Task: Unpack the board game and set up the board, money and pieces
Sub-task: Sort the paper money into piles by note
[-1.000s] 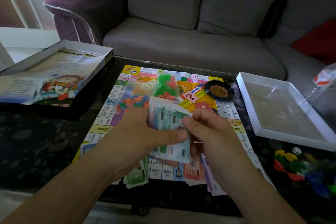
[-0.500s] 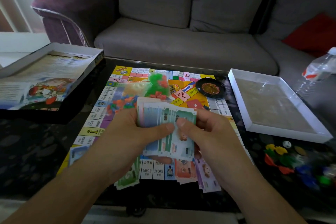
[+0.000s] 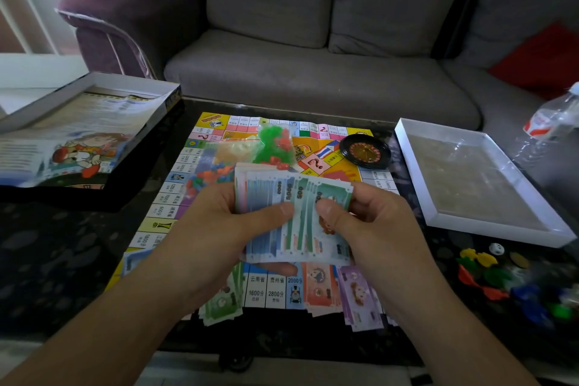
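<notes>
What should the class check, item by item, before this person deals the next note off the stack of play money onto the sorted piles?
1. Stack of play money gripped by both hands, left hand and right hand: ok.
2. Top notes fanned so one can be slid off: ok.
3. Top note's value readable: cannot tell, print is blurred.
4. Sorted piles laid along the near edge of the board, green pile, orange pile, purple pile: ok.
5. Bags of pieces unpacked: not ok, still bagged on the board.
</notes>
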Demonstrator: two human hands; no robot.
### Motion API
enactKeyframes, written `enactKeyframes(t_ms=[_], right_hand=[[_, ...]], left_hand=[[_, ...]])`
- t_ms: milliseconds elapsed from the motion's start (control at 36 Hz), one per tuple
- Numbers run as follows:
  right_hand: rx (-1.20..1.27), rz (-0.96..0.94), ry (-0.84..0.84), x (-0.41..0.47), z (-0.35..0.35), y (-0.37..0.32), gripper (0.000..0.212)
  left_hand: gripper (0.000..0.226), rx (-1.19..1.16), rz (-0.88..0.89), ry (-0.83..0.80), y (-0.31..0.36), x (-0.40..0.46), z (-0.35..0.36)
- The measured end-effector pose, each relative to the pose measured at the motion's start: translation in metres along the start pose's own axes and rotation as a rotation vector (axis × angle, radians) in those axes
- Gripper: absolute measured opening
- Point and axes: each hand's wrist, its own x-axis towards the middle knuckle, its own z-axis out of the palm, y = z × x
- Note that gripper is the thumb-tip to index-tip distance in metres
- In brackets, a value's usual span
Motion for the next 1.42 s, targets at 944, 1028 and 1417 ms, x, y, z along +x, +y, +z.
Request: enactKeyframes(t_ms=[944, 1028, 1417], right_hand=[[-0.295, 0.14, -0.079, 0.004, -0.01, 0.005, 0.012], [-0.403, 0.2, -0.165, 0.0, 0.007, 0.02, 0.014], [-1.121, 0.018, -0.181, -0.015, 0.048, 0.043, 0.047]], left_hand=[[0.023, 0.117, 0.084, 0.22, 0.007, 0.008, -0.011], [0.022, 0.114, 0.091, 0.232, 0.009, 0.009, -0.015], [0.022, 0.086, 0.1, 0.206, 0.009, 0.005, -0.013]])
